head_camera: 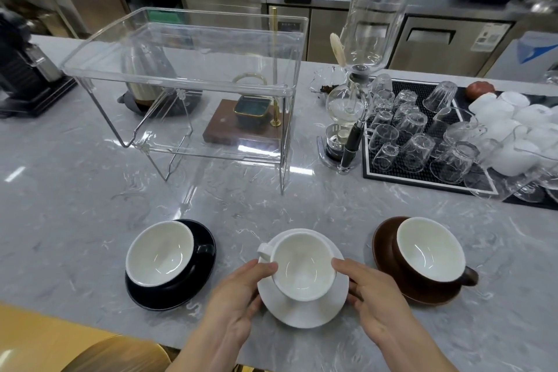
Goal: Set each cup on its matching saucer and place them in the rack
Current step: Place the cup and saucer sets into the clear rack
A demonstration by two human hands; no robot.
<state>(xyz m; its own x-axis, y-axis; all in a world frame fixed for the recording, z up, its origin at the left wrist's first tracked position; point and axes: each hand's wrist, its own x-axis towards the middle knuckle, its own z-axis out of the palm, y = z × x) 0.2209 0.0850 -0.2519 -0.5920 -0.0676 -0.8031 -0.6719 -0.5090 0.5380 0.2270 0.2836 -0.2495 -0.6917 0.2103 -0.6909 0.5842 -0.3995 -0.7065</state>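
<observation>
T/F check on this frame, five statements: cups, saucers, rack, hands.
1. All three cups sit on saucers. True: the black cup, white cup and brown cup each rest on a saucer of the same colour.
2. The clear rack already holds a cup. False: no cup or saucer is in it.
3. Both hands are at the white set. True: the left hand and right hand flank it.
4. The brown cup lies upside down. False: it stands upright, opening up.
5. The white saucer is left of the black saucer. False: it lies to its right.

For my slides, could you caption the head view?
Both hands grip the white cup and saucer before the rack.
</observation>
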